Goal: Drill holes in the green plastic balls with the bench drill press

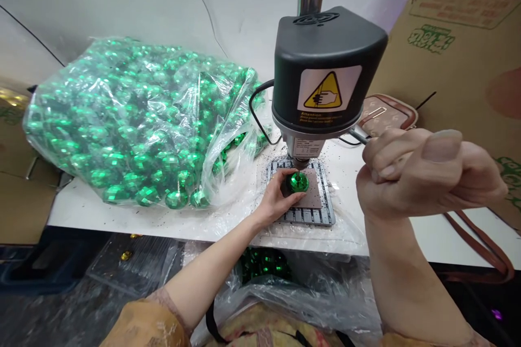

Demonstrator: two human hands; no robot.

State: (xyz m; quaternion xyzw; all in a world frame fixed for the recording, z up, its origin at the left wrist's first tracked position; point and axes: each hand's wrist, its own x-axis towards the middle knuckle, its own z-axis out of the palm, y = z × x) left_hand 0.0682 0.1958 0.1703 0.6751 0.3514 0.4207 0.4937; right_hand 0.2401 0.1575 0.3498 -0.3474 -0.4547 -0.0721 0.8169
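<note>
My left hand [279, 198] grips a shiny green faceted ball [299, 181] between thumb and fingers, on a small board [311, 195] over the slotted metal base [328, 211]. Directly above stands a bench drill press [325, 65] with a black housing and a yellow warning label. Its chuck [301, 164] is just over the ball, and the bit meets the ball's top; how deep it goes I cannot tell. My right hand [423, 171], raised at the right, is closed around the drill press's feed lever [359, 134], whose end is hidden in the fist.
A big clear plastic bag [134, 119] of green faceted balls fills the table's left side. More green balls [266, 264] lie in plastic below the table edge. A brown-trimmed bag [386, 111] and a cardboard box [459, 49] stand at the right. Dark shavings dot the white tabletop [163, 223].
</note>
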